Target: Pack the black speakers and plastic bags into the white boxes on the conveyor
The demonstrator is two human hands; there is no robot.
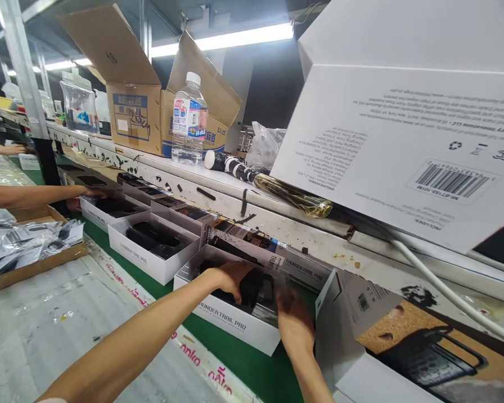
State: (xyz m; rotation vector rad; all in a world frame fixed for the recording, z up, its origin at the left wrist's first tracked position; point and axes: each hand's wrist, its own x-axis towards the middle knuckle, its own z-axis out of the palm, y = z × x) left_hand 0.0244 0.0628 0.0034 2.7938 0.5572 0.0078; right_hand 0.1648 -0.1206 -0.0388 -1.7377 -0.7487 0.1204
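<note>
Both hands work at the near white box (222, 319) lettered "THUNDER TRAIL PRO", set apart from each other. Over its open top, the left hand (231, 278) lies with its thumb and fingers bent on the black speaker (252, 289), which sits inside the near white box; whether the fingers clamp it cannot be told. At the right end of the near white box is the right hand (296, 319), its fingers blurred, so I cannot tell whether they grip or only touch.

Under the near white box runs a green belt (269, 369). Just to its left stands a second white box (140, 257), open, with another black speaker (151, 236) in it. Farther left of the near white box is a third white box (93, 212), and a co-worker's hand (96, 193) is at its far side. Also well to the left, a cardboard tray (46, 265) holds small plastic packets (25, 240). Just right of the near white box stands a box with a speaker picture (428, 352). Behind the near white box, on a white ledge (218, 172), stand a clear bottle (189, 126) and an open brown carton (130, 120).
</note>
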